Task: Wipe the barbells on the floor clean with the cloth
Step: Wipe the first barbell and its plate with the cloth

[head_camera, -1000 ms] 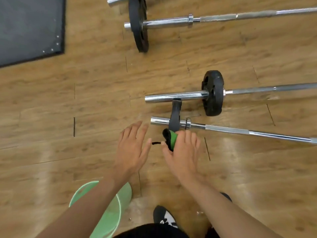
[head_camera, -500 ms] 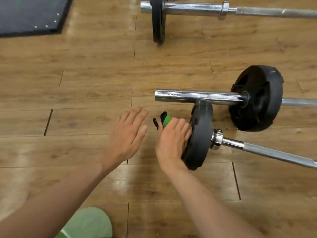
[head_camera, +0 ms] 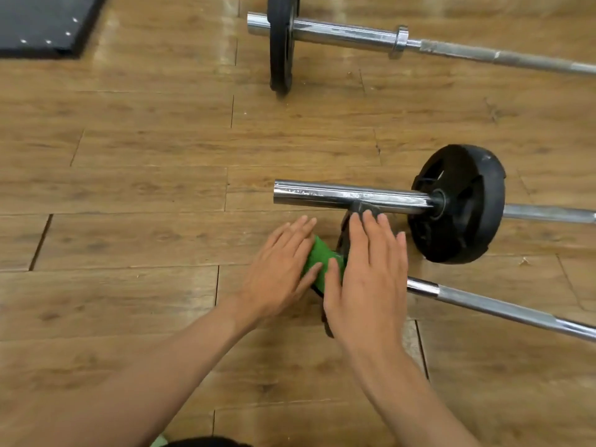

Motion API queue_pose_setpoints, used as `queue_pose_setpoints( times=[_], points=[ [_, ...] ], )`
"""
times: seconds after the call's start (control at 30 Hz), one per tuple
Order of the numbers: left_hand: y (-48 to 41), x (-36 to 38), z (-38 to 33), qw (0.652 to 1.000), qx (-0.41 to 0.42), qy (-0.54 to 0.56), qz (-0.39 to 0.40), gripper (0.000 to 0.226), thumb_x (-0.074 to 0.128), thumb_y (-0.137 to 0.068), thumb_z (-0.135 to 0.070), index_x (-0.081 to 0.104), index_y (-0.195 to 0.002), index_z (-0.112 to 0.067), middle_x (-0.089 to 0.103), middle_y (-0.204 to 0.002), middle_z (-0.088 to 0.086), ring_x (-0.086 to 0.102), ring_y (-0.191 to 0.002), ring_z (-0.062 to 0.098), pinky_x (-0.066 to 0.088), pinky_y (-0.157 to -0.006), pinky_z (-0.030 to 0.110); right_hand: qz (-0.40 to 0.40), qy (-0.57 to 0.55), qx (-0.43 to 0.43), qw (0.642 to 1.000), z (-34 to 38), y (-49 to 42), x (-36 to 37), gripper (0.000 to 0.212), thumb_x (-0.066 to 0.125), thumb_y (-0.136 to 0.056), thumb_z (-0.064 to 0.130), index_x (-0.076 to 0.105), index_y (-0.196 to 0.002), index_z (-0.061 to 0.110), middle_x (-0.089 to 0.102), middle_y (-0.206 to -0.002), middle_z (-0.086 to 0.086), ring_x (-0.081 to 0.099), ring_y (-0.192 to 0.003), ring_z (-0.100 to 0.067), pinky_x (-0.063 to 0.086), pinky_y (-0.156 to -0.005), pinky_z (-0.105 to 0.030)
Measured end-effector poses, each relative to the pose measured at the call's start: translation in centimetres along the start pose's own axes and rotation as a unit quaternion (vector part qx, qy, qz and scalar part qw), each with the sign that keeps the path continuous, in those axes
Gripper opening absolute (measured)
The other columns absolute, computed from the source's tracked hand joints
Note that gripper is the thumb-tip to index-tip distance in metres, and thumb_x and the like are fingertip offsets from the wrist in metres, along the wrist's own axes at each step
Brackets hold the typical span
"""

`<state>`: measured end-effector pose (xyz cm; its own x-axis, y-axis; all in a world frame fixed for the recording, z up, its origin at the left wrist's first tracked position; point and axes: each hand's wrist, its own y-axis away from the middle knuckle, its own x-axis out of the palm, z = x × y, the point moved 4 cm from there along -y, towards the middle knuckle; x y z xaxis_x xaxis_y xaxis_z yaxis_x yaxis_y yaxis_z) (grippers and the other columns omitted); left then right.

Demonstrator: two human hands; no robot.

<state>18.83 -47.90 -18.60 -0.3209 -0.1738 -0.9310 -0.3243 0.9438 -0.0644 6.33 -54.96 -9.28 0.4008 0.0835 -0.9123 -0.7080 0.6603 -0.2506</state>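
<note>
Three chrome barbells lie on the wooden floor. The far barbell (head_camera: 348,35) carries a thin black plate (head_camera: 280,43). The middle barbell (head_camera: 351,196) has a thick black plate (head_camera: 458,204) on it. The near barbell (head_camera: 503,309) runs off to the right; its black plate (head_camera: 342,235) is mostly hidden under my right hand (head_camera: 371,272), which lies over the plate's top edge with the thumb on its left side. A green cloth (head_camera: 317,258) sits against the plate's left face. My left hand (head_camera: 280,269) presses on it, fingers and thumb around the cloth.
A black mat (head_camera: 38,24) lies at the top left corner. A pale green object (head_camera: 159,441) and dark clothing (head_camera: 206,442) show at the bottom edge. Bare wooden floor (head_camera: 129,188) stretches to the left of my hands.
My left hand has moved right and taken hold of the cloth. My right hand has shifted from the cloth onto the top of the near plate. The view has come closer.
</note>
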Motion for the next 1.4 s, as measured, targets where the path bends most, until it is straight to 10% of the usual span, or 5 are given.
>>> queue_pose_setpoints(
  times=[0.33,0.83,1.0,1.17,1.4],
  points=[
    [0.7,2.2,-2.0,0.995,0.018,-0.093,-0.028,0.053,0.036,-0.107,-0.045,0.059,-0.132,-0.004,0.059,-0.131,0.022,0.052,-0.130,0.040,0.032,-0.120,0.048,0.010,0.019,0.013,1.000,-2.9,-1.8,0.9,0.033,0.052,-0.101,0.024,0.061,-0.125,0.004,0.062,-0.129,-0.016,0.053,-0.128,-0.038,0.043,-0.108,-0.050],
    [0.3,1.2,-3.6,0.992,-0.054,-0.104,-0.048,0.046,0.037,-0.106,-0.045,0.062,-0.123,-0.010,0.061,-0.121,0.020,0.054,-0.105,0.036,0.038,-0.091,0.047,-0.001,-0.096,0.009,0.995,-2.6,1.3,1.6,0.054,0.042,-0.102,0.017,0.044,-0.151,-0.004,0.045,-0.158,-0.017,0.027,-0.155,-0.029,0.029,-0.125,-0.051],
    [6.0,3.0,-4.6,0.993,0.012,-0.090,-0.080,0.051,0.049,-0.104,-0.032,0.051,-0.148,-0.006,0.050,-0.148,0.027,0.041,-0.140,0.042,0.031,-0.120,0.051,-0.023,-0.110,0.004,0.994,-2.5,2.2,1.6,0.053,0.045,-0.102,0.015,0.044,-0.151,-0.004,0.043,-0.159,-0.017,0.026,-0.156,-0.028,0.025,-0.127,-0.043],
    [1.5,1.6,-5.2,0.995,-0.048,-0.063,-0.056,0.043,0.034,-0.108,-0.034,0.066,-0.113,-0.006,0.065,-0.107,0.016,0.061,-0.099,0.038,0.043,-0.109,0.050,-0.034,-0.124,-0.002,0.992,-2.1,3.3,1.6,0.054,0.047,-0.100,0.011,0.043,-0.151,-0.005,0.042,-0.160,-0.017,0.026,-0.156,-0.029,0.020,-0.128,-0.037],
    [6.1,0.7,-1.9,0.986,-0.106,-0.123,-0.045,0.040,0.048,-0.098,-0.039,0.063,-0.120,-0.009,0.062,-0.122,0.016,0.057,-0.114,0.038,0.032,-0.121,0.054,-0.048,-0.129,-0.038,0.990,-2.2,5.0,1.1,0.051,0.048,-0.101,0.014,0.047,-0.147,-0.007,0.046,-0.155,-0.020,0.032,-0.151,-0.034,0.026,-0.125,-0.046]
  ],
)
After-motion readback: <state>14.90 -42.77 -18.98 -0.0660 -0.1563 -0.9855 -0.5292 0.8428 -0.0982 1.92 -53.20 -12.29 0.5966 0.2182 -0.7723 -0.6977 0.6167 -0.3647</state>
